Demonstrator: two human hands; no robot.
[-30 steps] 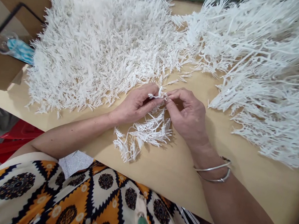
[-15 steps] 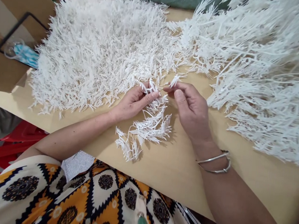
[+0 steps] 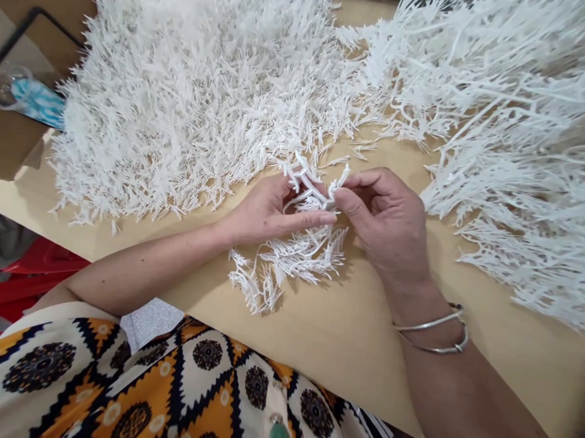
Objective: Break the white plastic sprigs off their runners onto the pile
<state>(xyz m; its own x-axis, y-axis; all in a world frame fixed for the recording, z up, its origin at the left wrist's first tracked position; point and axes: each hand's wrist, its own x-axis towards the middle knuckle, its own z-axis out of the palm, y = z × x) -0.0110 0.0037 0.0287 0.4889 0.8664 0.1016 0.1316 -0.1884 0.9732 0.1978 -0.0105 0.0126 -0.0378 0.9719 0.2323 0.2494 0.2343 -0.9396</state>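
Observation:
My left hand [image 3: 278, 208] is closed around a white branched plastic sprig [image 3: 302, 256], whose feathery lower part trails onto the table below the fingers. With thumb and forefinger, my right hand [image 3: 390, 219] pinches a small tip of the same sprig, just right of the left thumb. Beyond both hands spreads a large pile of short white feathery pieces [image 3: 196, 92]. Longer white branched stems [image 3: 524, 128] lie heaped to the right of my right hand.
A cardboard box [image 3: 7, 139] stands at the far left, with a blue-and-white packet [image 3: 39, 102] at its side. Red plastic stools [image 3: 22, 280] show under the left edge of the pale wooden table [image 3: 324, 341]. Green cloth lies at the back.
My right hand has let go of a loose piece it held above the pile's edge. It has come to the sprig and now pinches a tip. My left thumb has stretched further right.

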